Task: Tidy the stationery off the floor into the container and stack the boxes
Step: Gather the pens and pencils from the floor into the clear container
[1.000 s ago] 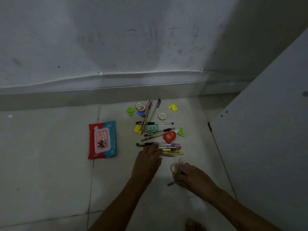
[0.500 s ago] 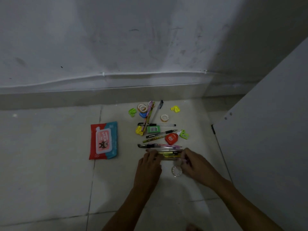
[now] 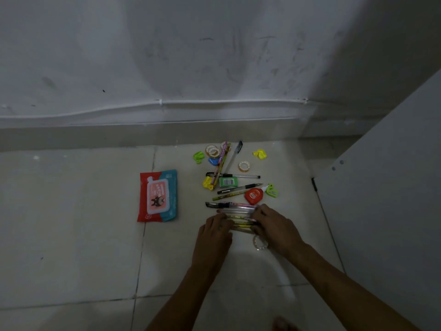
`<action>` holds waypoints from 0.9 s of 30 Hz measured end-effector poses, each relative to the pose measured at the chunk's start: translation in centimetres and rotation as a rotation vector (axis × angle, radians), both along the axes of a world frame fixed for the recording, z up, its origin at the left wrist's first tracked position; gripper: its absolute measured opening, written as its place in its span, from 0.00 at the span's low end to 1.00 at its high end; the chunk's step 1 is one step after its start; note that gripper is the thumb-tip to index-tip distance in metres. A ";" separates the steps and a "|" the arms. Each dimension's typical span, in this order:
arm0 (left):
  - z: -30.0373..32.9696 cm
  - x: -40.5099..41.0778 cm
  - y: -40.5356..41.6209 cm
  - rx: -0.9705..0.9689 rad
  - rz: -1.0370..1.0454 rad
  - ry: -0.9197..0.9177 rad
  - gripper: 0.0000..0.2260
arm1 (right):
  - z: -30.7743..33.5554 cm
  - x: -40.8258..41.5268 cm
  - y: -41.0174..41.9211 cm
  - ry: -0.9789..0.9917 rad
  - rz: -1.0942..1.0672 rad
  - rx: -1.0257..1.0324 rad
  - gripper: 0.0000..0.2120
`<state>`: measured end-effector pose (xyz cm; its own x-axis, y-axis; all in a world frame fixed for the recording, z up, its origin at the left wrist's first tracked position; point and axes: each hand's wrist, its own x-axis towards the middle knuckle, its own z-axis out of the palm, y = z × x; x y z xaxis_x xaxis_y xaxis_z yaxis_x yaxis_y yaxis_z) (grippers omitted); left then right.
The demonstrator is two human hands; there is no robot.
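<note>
Both hands are gathering the nearest bundle of pens (image 3: 239, 219) on the floor (image 3: 71, 235): the left hand (image 3: 214, 231) curls its fingers over the bundle's left end, the right hand (image 3: 276, 225) pinches its right end. The other stationery (image 3: 229, 173) lies scattered just beyond, toward the wall. No container shows, so the next move is probably to lift the bundle level, without letting pens slip, and find it.

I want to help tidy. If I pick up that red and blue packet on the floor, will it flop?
Probably: the red and blue packet looks soft and puffy. It lies flat, so it shouldn't roll. Its glossy wrapper may be slippery.
</note>
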<state>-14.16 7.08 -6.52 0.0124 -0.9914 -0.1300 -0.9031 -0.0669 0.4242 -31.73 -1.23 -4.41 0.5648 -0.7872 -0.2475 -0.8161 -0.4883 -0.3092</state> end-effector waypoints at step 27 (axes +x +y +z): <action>0.2 1.2 -0.5 0.059 0.065 0.077 0.08 | 1.3 3.2 1.1 0.178 0.178 -0.070 0.10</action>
<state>-12.96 6.60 -6.37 0.0642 -0.9795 -0.1909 -0.8608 -0.1511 0.4859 -28.50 -0.13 -3.14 0.6487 -0.6979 -0.3035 -0.7537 -0.6446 -0.1286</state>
